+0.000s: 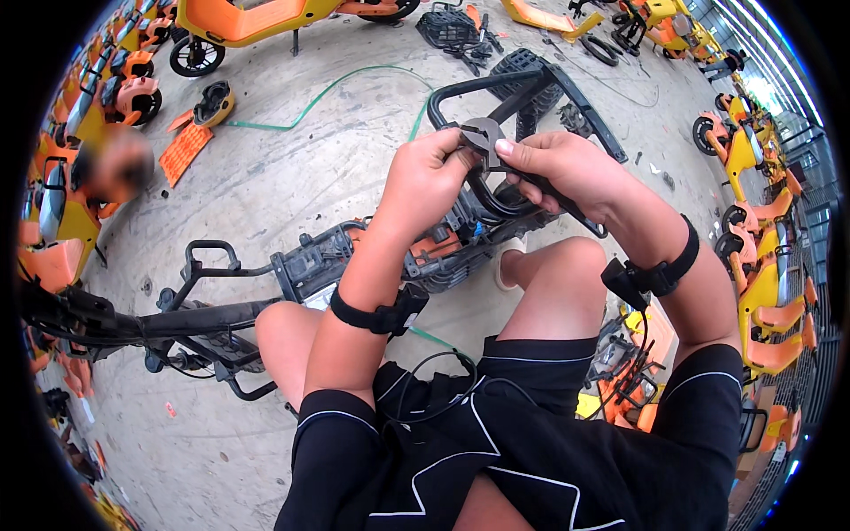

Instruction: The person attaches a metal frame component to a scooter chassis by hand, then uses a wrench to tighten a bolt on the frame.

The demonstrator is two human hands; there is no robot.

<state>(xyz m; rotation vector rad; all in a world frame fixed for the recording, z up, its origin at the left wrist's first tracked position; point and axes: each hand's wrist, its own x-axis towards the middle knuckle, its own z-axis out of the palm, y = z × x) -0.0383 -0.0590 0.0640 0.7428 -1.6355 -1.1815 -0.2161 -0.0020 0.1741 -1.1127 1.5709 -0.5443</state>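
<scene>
In my right hand is a pair of pliers with dark handles, its jaws toward my left hand. My left hand is closed in a pinch beside the jaws; what its fingers grip is hidden. Both hands are just above the black tube rack at one end of a stripped scooter frame. The frame stretches to the left, under my left forearm and between my knees. Its grey, dusty middle section shows orange parts and a bit of blue near my hands.
Yellow and orange scooters line both sides, and another scooter stands ahead. A green strap runs over the concrete floor. A helmet and orange grid panel lie far left. Loose parts are heaped beside my right knee.
</scene>
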